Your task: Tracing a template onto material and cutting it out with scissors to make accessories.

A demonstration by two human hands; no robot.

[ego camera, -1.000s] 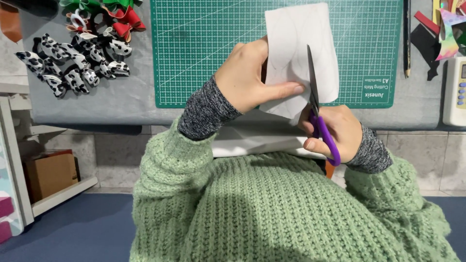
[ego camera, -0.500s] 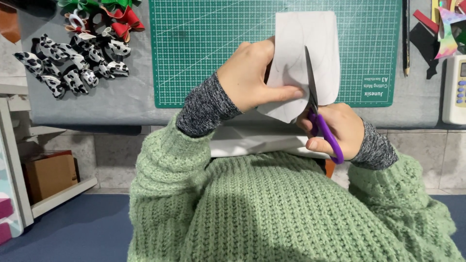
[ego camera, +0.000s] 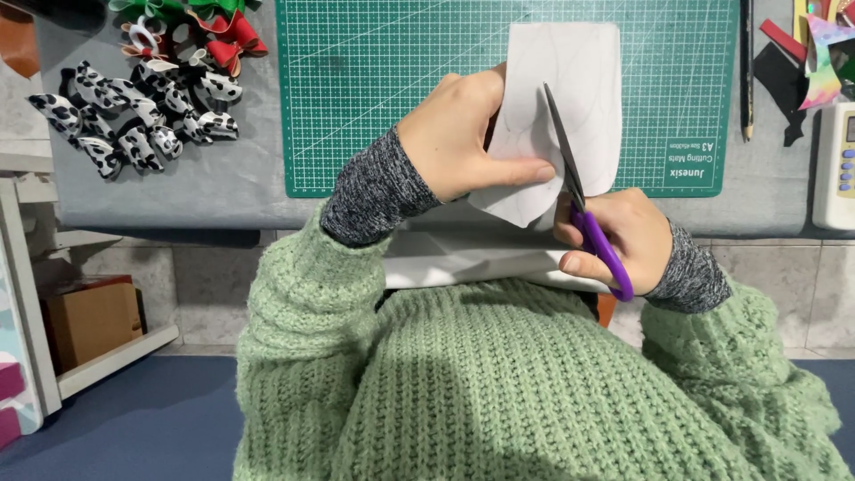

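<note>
My left hand [ego camera: 468,134] pinches a white sheet [ego camera: 574,80] with faint drawn curves, held up over the green cutting mat [ego camera: 383,98]. My right hand [ego camera: 619,236] grips purple-handled scissors [ego camera: 579,200]; the dark blades point upward and lie against the sheet near its middle. The sheet's lower edge is rounded where it has been cut. Both sleeves are grey-cuffed under a green knitted sweater [ego camera: 499,383].
Black-and-white spotted bows [ego camera: 134,116] and red and green bows [ego camera: 209,27] lie left of the mat. A pencil [ego camera: 746,71], dark and shiny scraps [ego camera: 802,53] and a white device [ego camera: 837,165] sit at the right. A cardboard box [ego camera: 89,316] stands on a low shelf.
The scissors have travelled further up into the sheet, and both hands have shifted slightly with it.
</note>
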